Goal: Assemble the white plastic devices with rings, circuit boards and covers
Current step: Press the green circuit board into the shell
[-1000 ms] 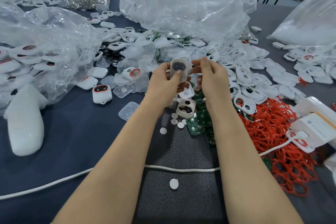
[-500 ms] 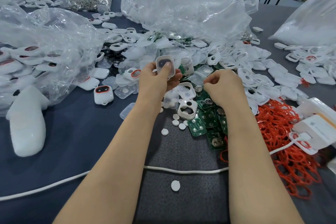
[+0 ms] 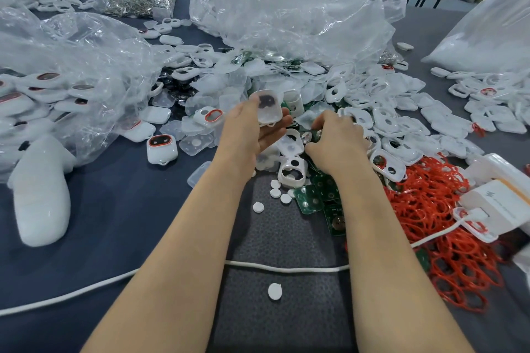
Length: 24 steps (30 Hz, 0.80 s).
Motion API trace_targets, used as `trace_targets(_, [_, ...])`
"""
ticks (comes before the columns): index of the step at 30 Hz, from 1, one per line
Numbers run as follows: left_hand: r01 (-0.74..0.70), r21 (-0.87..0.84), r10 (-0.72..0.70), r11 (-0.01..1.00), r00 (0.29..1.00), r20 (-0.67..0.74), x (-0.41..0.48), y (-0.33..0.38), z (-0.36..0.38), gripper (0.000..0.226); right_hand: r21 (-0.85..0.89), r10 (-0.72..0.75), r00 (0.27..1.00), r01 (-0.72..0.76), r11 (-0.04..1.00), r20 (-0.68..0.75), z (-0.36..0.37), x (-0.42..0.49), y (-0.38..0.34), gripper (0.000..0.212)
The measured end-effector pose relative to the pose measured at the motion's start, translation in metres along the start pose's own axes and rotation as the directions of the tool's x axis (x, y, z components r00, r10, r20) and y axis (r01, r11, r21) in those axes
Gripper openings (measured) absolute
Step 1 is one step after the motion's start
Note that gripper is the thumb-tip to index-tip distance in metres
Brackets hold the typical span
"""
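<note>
At left, our left hand (image 3: 246, 132) grips a half-built white device (image 3: 268, 106) by its edges, raised above the pile of shells (image 3: 384, 120). Held that lightly, we judge it could slip and spill its insides. Further right, our right hand (image 3: 337, 139) curls down into that pile beside the circuit boards (image 3: 308, 199). Its fingertips are hidden, so we cannot tell whether it has hold of anything.

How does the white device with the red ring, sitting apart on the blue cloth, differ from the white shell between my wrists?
The white rounded device with the red ring has a dark, red-rimmed window; the white plastic shell between the wrists shows two empty holes, no ring. The device sits apart on the blue cloth; the shell lies beside green circuit boards. Both are white rounded-square plastic.
</note>
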State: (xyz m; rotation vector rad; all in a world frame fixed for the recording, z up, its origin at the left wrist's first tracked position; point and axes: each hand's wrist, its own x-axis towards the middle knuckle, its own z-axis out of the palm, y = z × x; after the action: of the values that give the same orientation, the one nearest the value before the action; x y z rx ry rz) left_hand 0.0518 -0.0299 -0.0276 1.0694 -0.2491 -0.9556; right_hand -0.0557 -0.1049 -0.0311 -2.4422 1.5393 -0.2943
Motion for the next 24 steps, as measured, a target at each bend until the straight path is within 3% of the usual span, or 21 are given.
trace_targets(3, [0.019,-0.024,-0.019,1.0,1.0,0.008,0.001,0.0,-0.001,0.03,0.078,-0.088,0.996,0.089,0.993,-0.016,0.003,0.001,-0.002,0.032])
trace_targets(6, [0.012,-0.022,-0.012,1.0,1.0,0.013,0.003,-0.001,-0.002,0.024,0.379,-0.067,0.991,0.106,0.919,-0.115,0.001,0.003,0.001,0.025])
trace_targets(8, [0.008,-0.028,-0.008,1.0,1.0,0.016,0.004,-0.002,-0.002,0.019,0.641,0.0,0.987,0.104,0.761,-0.161,-0.004,0.004,0.004,0.012])
trace_targets(10, [0.002,-0.025,-0.001,1.0,1.0,0.026,0.004,-0.003,-0.003,0.013,0.869,0.022,0.996,0.067,0.491,-0.089,-0.009,0.003,0.004,0.013])
trace_targets(11, [-0.003,-0.014,0.003,1.0,0.999,0.032,0.005,-0.004,-0.003,0.012,0.926,0.006,0.999,0.047,0.375,-0.053,-0.011,0.002,0.003,0.018])
trace_targets(12, [-0.008,-0.001,0.008,1.0,0.999,0.037,0.005,-0.004,-0.003,0.012,0.945,-0.012,0.999,0.042,0.324,-0.04,-0.012,0.001,0.003,0.02])
trace_targets(24, [0.013,0.137,-0.031,0.99,0.99,0.134,0.002,-0.007,0.0,0.02,0.912,-0.026,0.981,0.186,0.366,-0.19,-0.017,-0.003,0.0,0.013])
